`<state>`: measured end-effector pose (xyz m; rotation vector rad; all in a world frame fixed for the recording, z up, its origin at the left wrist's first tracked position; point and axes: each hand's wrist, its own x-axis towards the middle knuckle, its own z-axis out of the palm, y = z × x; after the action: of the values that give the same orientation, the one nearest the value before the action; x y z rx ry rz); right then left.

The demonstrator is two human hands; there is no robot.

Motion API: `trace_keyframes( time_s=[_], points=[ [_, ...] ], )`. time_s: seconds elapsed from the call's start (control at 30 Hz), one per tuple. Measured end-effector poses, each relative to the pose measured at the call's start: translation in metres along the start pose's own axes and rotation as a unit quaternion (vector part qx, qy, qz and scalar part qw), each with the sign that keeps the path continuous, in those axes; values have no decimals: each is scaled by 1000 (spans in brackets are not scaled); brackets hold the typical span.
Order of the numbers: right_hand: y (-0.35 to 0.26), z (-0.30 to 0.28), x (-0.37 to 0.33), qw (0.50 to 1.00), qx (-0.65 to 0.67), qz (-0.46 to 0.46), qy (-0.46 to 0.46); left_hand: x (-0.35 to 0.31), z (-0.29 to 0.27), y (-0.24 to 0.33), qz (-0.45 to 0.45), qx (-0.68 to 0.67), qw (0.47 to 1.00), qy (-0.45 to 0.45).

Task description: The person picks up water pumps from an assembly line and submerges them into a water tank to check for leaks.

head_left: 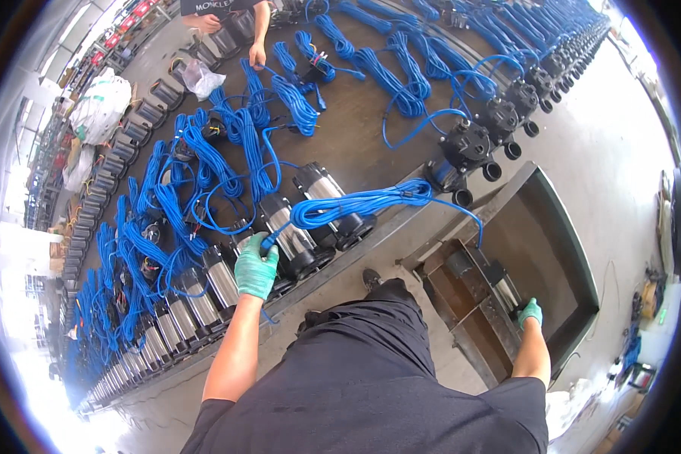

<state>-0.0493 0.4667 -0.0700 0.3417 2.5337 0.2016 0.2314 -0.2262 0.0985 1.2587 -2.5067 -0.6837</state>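
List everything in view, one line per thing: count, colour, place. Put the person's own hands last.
Pumps: dozens, silver and black, in rows across the long table, on its left edge and far right.
Cables: many coiled bundles, blue, lying on and between the pumps.
Stretched cable: one, blue, running from the left hand to the tank.
Table: one, dark, centre.
Tank: one, metal, open, lower right of the table.
Pump in tank: one, silver and black.
Bags: a few, white, upper left.
Co-worker's hand: one, bare, top, on the table.
Left hand: green glove, grip on a pump.
Right hand: green glove, down in the tank.
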Motion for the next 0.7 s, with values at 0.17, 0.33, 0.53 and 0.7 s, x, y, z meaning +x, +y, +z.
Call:
trace_keyframes(
  time_s=[0.17,0.33,0.53,0.7],
  points=[
    [-112,-115,-30,966,-169,-191,-39,3,-9,1,-5,-8,1000,-2],
    [-299,-290,-250,811,-90,-568,104,8,-10,-8,1,-20,1000,5],
    [-361,-344,-379,619,-22,-755,216,2,-7,1,-1,-20,1000,3],
    [-346,-366,-434,396,99,-903,136,6,2,-16,40,-105,994,-13]
  ],
)
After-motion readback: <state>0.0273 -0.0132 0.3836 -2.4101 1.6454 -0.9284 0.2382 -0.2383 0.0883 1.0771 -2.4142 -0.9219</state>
